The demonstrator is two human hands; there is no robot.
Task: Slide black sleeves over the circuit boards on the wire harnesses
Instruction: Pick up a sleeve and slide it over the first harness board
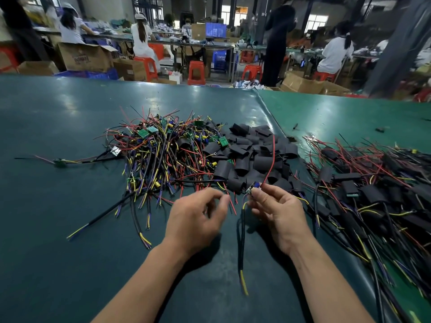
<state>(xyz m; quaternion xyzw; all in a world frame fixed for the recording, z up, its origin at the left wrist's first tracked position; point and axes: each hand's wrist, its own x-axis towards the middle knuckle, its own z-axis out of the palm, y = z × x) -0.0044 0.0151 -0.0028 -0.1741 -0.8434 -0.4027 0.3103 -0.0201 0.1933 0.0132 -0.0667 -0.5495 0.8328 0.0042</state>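
Head view: the right hand point(277, 213) pinches a small circuit board point(252, 188) between thumb and fingertips, held just above the green table mat point(70, 113). A red wire point(271, 159) rises from the board and arcs upward over the sleeve pile. A black cable point(242, 238) hangs down from the board, ending in yellow and purple leads near the mat. The board carries no sleeve.

The left hand point(198, 220) hovers just beside the right, fingers loosely curled, thumb and forefinger drawn close together. Whether anything lies between them cannot be told; motion blur obscures the fingertips.

Beyond the hands, centre, lies a heap of loose black sleeves point(251, 155). To its left, touching it, lies a tangled pile of unsleeved harnesses point(161, 155) with green boards showing. One harness point(60, 162) lies apart, far left. To the right, a pile of sleeved harnesses point(373, 187) spreads along the mat's edge.

Background: seated workers point(142, 40) at benches, red stools point(196, 72) and cardboard boxes point(84, 57).
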